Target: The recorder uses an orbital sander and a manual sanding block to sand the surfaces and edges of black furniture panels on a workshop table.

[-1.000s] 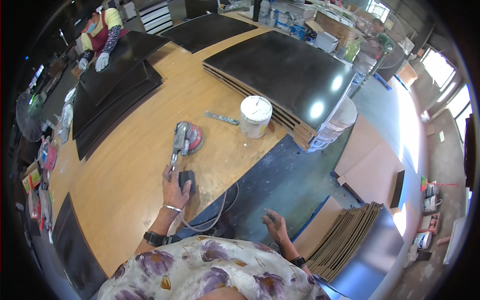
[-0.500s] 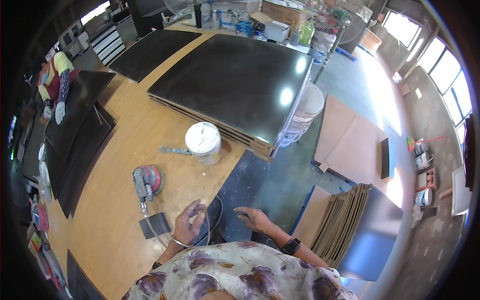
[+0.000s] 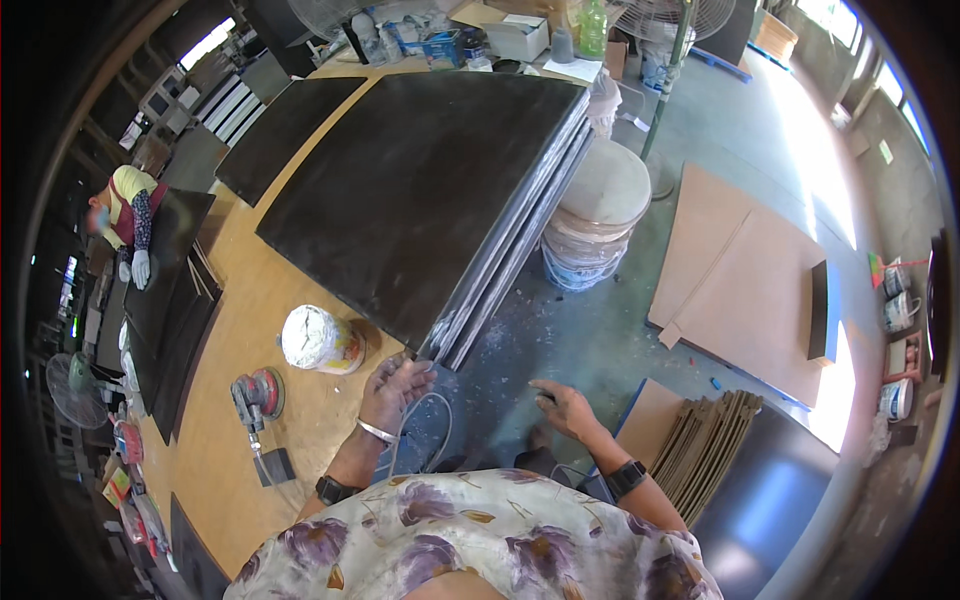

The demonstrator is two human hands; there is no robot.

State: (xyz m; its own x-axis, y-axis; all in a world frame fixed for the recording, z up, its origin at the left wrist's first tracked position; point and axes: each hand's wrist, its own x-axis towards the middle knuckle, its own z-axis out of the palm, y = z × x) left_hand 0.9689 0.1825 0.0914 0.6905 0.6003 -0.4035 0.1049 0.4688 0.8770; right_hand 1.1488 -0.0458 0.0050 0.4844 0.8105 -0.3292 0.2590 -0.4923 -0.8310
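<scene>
Sander [image 3: 258,395]: lay on the table [image 3: 240,290], nine o'clock from the left hand [image 3: 393,392].
White-topped tub [image 3: 322,340]: stood at ten o'clock from that hand.
Left hand: was at the six o'clock corner of the stacked black panels [image 3: 410,200]; whether clamped, I could not tell.
Right hand [image 3: 568,410]: hung at three o'clock, fingers loosely bent, apart.
</scene>
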